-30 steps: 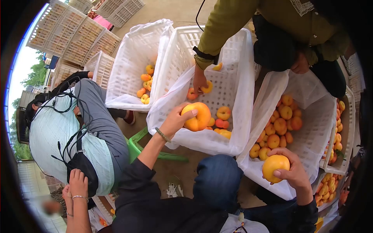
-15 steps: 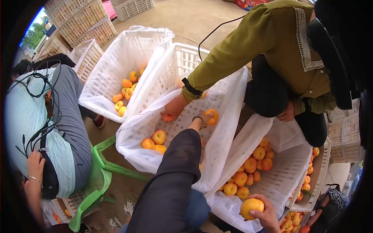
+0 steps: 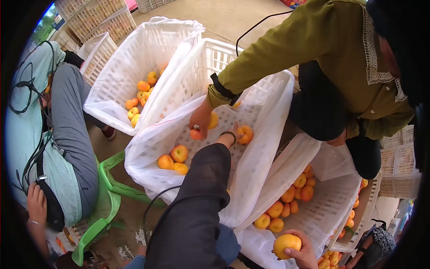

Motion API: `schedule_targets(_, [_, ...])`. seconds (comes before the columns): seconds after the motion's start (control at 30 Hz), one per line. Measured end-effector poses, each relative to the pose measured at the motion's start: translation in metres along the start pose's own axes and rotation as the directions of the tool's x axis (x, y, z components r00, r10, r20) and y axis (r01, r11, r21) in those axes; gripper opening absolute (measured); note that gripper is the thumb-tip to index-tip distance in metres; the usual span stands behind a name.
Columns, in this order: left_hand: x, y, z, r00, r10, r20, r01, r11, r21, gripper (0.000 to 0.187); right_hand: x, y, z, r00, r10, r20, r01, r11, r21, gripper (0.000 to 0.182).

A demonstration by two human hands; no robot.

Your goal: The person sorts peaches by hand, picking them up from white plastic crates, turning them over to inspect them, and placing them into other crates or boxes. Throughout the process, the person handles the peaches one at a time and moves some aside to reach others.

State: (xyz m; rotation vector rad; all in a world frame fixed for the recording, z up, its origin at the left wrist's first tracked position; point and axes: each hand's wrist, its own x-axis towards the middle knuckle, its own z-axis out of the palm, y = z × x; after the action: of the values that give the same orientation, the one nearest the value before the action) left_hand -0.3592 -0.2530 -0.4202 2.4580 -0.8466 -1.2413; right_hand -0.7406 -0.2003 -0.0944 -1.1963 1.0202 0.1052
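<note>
My left hand [image 3: 232,135], at the end of a dark sleeve, reaches into the white crate lined with thin white netting [image 3: 134,154]. Its visible fingers are stretched out beside an orange peach [image 3: 245,134]; the rest of the hand is partly hidden by the wrist. Closed around a yellow-orange peach [image 3: 286,246] is my right hand [image 3: 304,253], at the near edge of the right-hand lined crate [image 3: 333,197]. Several peaches [image 3: 286,204] are in that crate. Three peaches [image 3: 179,154] lie together on the left side of the middle crate.
A co-worker's hand [image 3: 200,119] from a green sleeve holds a reddish peach in the middle crate. Another lined crate [image 3: 148,40] with peaches stands at the left. A person in grey trousers [image 3: 74,121] sits near a green plastic chair [image 3: 107,197]. Stacked crates [image 3: 92,20] stand behind.
The peach by my left hand sits slightly farther from its fingers, which are now more stretched. The co-worker's hand has shifted, and a yellow peach shows beside it. My right hand keeps its peach.
</note>
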Motion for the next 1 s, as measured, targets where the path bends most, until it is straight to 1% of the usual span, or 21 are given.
schedule_targets(0.03, [-0.004,0.003,-0.018,0.997,0.06,0.052,-0.067,0.989,0.135,0.06,0.001,0.001,0.002,0.999,0.047,-0.023,-0.045,0.995,0.092,0.058])
schedule_targets(0.07, [-0.012,0.003,-0.029,0.986,0.109,0.124,-0.138,0.956,0.26,0.06,0.001,-0.001,0.003,0.999,0.03,-0.012,-0.029,0.994,0.101,0.059])
schedule_targets(0.1, [-0.021,-0.003,-0.026,0.984,0.08,0.16,-0.122,0.955,0.272,0.06,-0.001,-0.002,0.003,1.0,0.025,0.001,-0.025,0.994,0.109,0.06])
schedule_targets(0.17, [-0.029,-0.01,-0.028,0.865,0.155,0.478,-0.374,0.834,0.407,0.057,0.0,0.002,0.005,0.999,-0.018,0.033,0.01,0.975,0.221,0.061])
schedule_targets(0.2, [-0.029,-0.028,-0.01,0.847,0.285,0.449,-0.461,0.814,0.354,0.061,0.002,0.008,0.005,0.998,-0.034,0.051,0.021,0.969,0.245,0.059])
schedule_targets(0.23, [-0.045,-0.03,-0.008,0.851,0.282,0.444,-0.457,0.814,0.36,0.061,0.004,0.012,0.005,0.996,-0.057,0.065,0.037,0.964,0.265,0.057])
schedule_targets(0.3, [-0.083,-0.024,-0.006,0.899,0.203,0.387,-0.398,0.749,0.531,0.068,0.004,0.011,0.01,0.995,-0.062,0.078,0.043,0.973,0.226,0.055])
schedule_targets(0.4, [-0.089,-0.033,0.019,0.933,0.185,0.309,-0.333,0.769,0.545,0.076,0.003,0.014,0.011,0.995,-0.062,0.075,0.05,0.987,0.156,0.051])
schedule_targets(0.53, [-0.08,-0.037,0.026,0.932,0.212,0.294,-0.347,0.758,0.552,0.079,0.002,0.018,0.006,0.995,-0.1,0.032,0.097,0.992,0.079,0.048])
schedule_targets(0.57, [-0.07,-0.038,0.021,0.912,0.211,0.352,-0.367,0.803,0.47,0.076,0.001,0.017,0.004,0.995,-0.098,0.024,0.096,0.991,0.091,0.048])
schedule_targets(0.6, [-0.062,-0.038,0.016,0.885,0.212,0.414,-0.382,0.84,0.386,0.073,0.001,0.013,0.001,0.996,-0.024,0.083,0.007,0.98,0.197,0.045])
schedule_targets(0.63, [-0.066,-0.029,-0.004,0.879,0.213,0.427,-0.394,0.828,0.4,0.073,0.001,0.008,-0.001,0.988,0.036,0.148,-0.08,0.951,0.3,0.043])
schedule_targets(0.67, [-0.081,-0.014,-0.038,0.848,0.113,0.517,-0.168,0.984,0.06,0.065,0.002,0.004,0.0,0.987,-0.015,0.163,-0.036,0.952,0.304,0.043])
schedule_targets(0.7, [-0.098,-0.002,-0.064,0.782,0.048,0.621,0.141,0.958,-0.251,0.058,0.003,0.001,0.0,0.988,-0.022,0.155,-0.03,0.944,0.329,0.043])
schedule_targets(0.73, [-0.109,0.004,-0.082,0.785,0.036,0.619,0.136,0.964,-0.229,0.058,0.007,-0.003,-0.001,0.974,-0.026,0.223,-0.066,0.916,0.395,0.042])
schedule_targets(0.77, [-0.12,0.008,-0.098,0.735,0.12,0.668,0.213,0.894,-0.395,0.054,0.011,-0.007,0.0,0.955,-0.038,0.295,-0.106,0.883,0.456,0.041])
schedule_targets(0.8, [-0.133,0.012,-0.115,0.688,0.214,0.693,0.298,0.788,-0.539,0.053,0.015,-0.008,0.003,0.953,-0.074,0.292,-0.07,0.888,0.455,0.036])
schedule_targets(0.83, [-0.151,0.018,-0.131,0.694,0.203,0.69,0.292,0.797,-0.528,0.053,0.02,-0.013,0.005,0.951,-0.091,0.295,-0.061,0.882,0.468,0.036])
schedule_targets(0.9, [-0.192,0.03,-0.151,0.55,0.522,0.653,0.354,0.563,-0.747,0.062,0.031,-0.029,0.005,0.935,-0.085,0.345,-0.064,0.915,0.399,0.032])
schedule_targets(0.93, [-0.208,0.035,-0.155,0.555,0.518,0.651,0.34,0.574,-0.745,0.062,0.035,-0.042,0.011,0.95,-0.075,0.302,-0.05,0.922,0.385,0.031])
schedule_targets(1.0, [-0.241,0.039,-0.158,0.499,0.639,0.586,0.412,0.42,-0.809,0.072,0.051,-0.057,0.013,0.947,-0.154,0.281,0.058,0.945,0.323,0.029])
